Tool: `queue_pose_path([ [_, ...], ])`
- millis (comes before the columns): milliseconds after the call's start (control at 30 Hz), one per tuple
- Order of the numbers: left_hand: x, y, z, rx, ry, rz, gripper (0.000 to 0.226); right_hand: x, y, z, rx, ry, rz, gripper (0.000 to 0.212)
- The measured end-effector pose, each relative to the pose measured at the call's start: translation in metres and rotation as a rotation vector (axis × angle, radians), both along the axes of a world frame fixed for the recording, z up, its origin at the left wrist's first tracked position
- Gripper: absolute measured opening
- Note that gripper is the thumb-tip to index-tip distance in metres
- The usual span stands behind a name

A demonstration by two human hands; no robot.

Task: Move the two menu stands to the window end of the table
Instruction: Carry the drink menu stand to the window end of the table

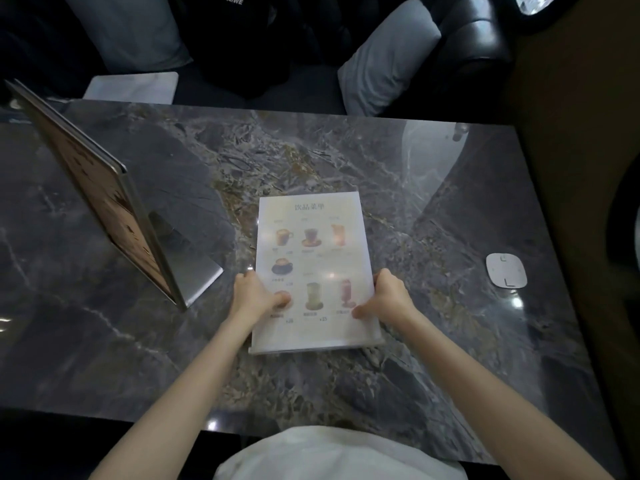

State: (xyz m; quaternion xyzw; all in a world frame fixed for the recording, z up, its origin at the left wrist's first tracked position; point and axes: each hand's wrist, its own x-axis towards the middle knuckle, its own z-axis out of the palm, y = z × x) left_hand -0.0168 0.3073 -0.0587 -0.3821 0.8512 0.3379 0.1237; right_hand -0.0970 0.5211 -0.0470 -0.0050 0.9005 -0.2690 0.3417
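Observation:
A clear acrylic menu stand [313, 251] with a white drinks sheet stands near the middle of the dark marble table [381, 161], its printed face toward me. My left hand [254, 296] grips its left edge and my right hand [388, 297] grips its right edge, thumbs on the front. A second, larger menu stand [104, 202] with a metal frame and metal base stands tilted on the left part of the table, apart from both hands.
A small white rounded square device [506, 270] lies near the table's right edge. Across the table is a black leather sofa [478, 39] with grey cushions [388, 60]. A person in a dark top [239, 29] sits there. A light seat pad [131, 86] lies by the far edge.

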Motion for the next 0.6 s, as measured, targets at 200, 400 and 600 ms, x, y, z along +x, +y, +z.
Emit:
queue_pose_path([
  [200, -0.003, 0.004, 0.023, -0.029, 0.133, -0.017, 0.083, 0.0, 0.006, 0.014, -0.085, 0.041, -0.046, 0.069],
  [400, -0.01, 0.007, 0.04, -0.042, 0.407, -0.039, 0.079, 0.001, 0.014, 0.025, -0.273, 0.175, -0.115, 0.057],
  [600, -0.026, 0.006, 0.049, 0.081, 0.579, -0.07, 0.069, 0.018, 0.019, 0.037, -0.472, 0.31, -0.172, 0.039],
])
